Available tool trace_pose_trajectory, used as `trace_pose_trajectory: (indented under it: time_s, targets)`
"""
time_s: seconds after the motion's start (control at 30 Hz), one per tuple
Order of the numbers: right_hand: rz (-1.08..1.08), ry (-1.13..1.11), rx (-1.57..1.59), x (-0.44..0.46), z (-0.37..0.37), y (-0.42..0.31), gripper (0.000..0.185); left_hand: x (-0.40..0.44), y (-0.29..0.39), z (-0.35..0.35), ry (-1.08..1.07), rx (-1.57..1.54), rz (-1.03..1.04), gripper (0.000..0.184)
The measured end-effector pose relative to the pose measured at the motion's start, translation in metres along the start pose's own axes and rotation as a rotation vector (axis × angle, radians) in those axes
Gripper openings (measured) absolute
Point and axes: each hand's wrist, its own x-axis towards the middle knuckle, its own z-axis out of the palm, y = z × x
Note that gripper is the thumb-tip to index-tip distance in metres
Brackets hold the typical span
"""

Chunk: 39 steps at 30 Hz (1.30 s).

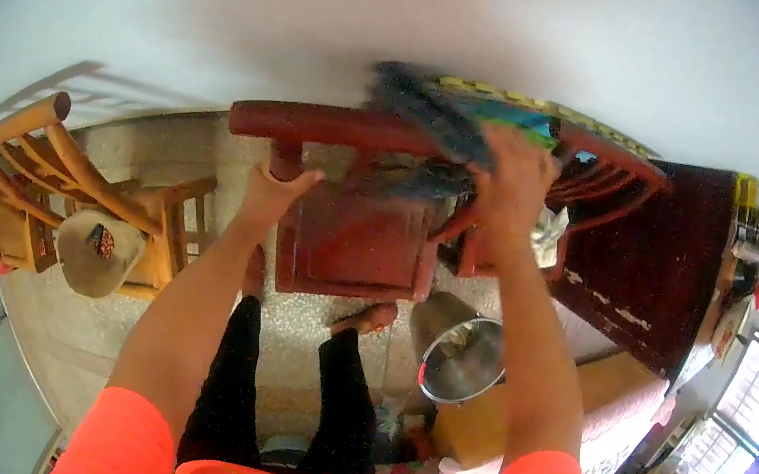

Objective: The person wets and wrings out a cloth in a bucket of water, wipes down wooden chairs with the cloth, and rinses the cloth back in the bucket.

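A dark red wooden chair (pixel 358 245) stands in front of me, its thick top rail running sideways below the wall. My left hand (pixel 277 194) grips the chair's upright at the left, just under the rail, with the thumb stretched to the right. At the rail's right end my right hand (pixel 514 185) is closed on a dark cloth (pixel 436 115). The cloth is smeared by motion and hangs over the rail, part above it and part below. Some of my right fingers are blurred.
Wooden chairs (pixel 56 170), one bearing a bowl-like hat (pixel 97 253), stand at the left. A metal bucket (pixel 464 361) is on the floor right of my feet. Behind it are another red chair (pixel 613 177) and a dark red cabinet (pixel 644 263).
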Motion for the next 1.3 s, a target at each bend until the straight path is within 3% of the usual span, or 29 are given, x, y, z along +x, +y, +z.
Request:
trace_pose_trajectory:
  time_s: [0.07, 0.1, 0.2, 0.27, 0.3, 0.37, 0.4, 0.47, 0.5, 0.57, 0.6, 0.67, 0.7, 0.77, 0.8, 0.87, 0.93, 1.0, 1.17, 1.23, 1.3]
  targets:
    - [0.016, 0.05, -0.019, -0.013, 0.002, 0.035, 0.046, -0.002, 0.001, 0.002, 0.227, 0.284, 0.069, 0.064]
    - [0.026, 0.125, 0.074, -0.016, 0.007, 0.049, 0.041, 0.002, -0.005, 0.0, 0.215, 0.3, 0.075, 0.064]
    - [0.155, 0.3, 0.276, -0.016, 0.02, 0.053, 0.032, 0.011, -0.007, -0.009, 0.129, 0.328, 0.089, 0.064]
    - [0.371, 0.426, 0.401, -0.011, 0.028, 0.045, 0.032, 0.005, 0.021, -0.018, -0.16, 0.219, -0.145, 0.075]
    - [0.403, 0.438, 0.416, -0.008, 0.03, 0.044, 0.032, 0.001, 0.021, -0.021, -0.166, 0.256, -0.142, 0.075]
    - [0.785, 0.515, 0.784, 0.0, 0.032, 0.046, 0.044, -0.014, 0.024, -0.026, 0.129, 0.286, 0.197, 0.056]
    - [0.816, 0.519, 0.801, -0.001, 0.035, 0.046, 0.044, -0.029, 0.032, -0.033, 0.12, 0.32, 0.196, 0.056]
    - [0.881, 0.583, 0.787, -0.004, 0.04, 0.046, 0.049, -0.065, 0.093, -0.038, 0.329, 0.371, 0.524, 0.036]
    - [0.897, 0.595, 0.797, -0.008, 0.041, 0.044, 0.049, -0.068, 0.12, -0.032, 0.321, 0.388, 0.536, 0.036]
    - [1.057, 0.692, 1.049, -0.022, 0.046, 0.036, 0.051, -0.062, 0.159, -0.016, 0.12, 0.625, 0.864, 0.034]
    - [1.075, 0.52, 0.872, -0.04, 0.049, 0.029, 0.047, -0.049, 0.166, -0.012, 0.114, 0.635, 0.865, 0.034]
    - [0.879, 0.509, 0.74, -0.086, 0.085, 0.009, 0.039, -0.011, 0.18, 0.0, -0.236, 1.054, 0.972, 0.042]
    - [0.882, 0.499, 0.734, -0.1, 0.077, -0.003, 0.037, 0.001, 0.183, 0.002, -0.238, 1.061, 0.977, 0.042]
    - [0.892, 0.476, 0.742, -0.126, 0.062, -0.028, 0.035, 0.017, 0.184, 0.001, -0.501, 0.995, 0.627, 0.04]
    - [0.835, 0.364, 0.707, -0.136, 0.058, -0.035, 0.034, 0.025, 0.186, -0.003, -0.573, 1.003, 0.58, 0.042]
    - [0.793, 0.266, 0.676, -0.134, 0.045, -0.048, 0.034, 0.029, 0.19, -0.002, -0.619, 1.035, 0.516, 0.045]
    - [0.482, 0.462, 0.592, -0.109, 0.025, -0.069, 0.035, 0.034, 0.192, 0.001, -0.671, 1.067, 0.462, 0.047]
    - [0.435, 0.579, 0.767, -0.072, 0.023, -0.08, 0.036, 0.039, 0.185, -0.003, -0.647, 1.041, 0.459, 0.05]
    - [0.582, 0.756, 0.73, -0.023, 0.075, -0.105, 0.046, 0.036, 0.182, -0.001, -0.571, 1.133, 0.53, 0.049]
    - [0.649, 0.836, 0.692, -0.019, 0.098, -0.11, 0.049, 0.041, 0.176, -0.005, -0.613, 1.059, 0.627, 0.038]
    - [0.745, 0.786, 0.72, -0.025, 0.109, -0.113, 0.053, 0.034, 0.178, -0.006, -0.648, 1.053, 0.559, 0.037]
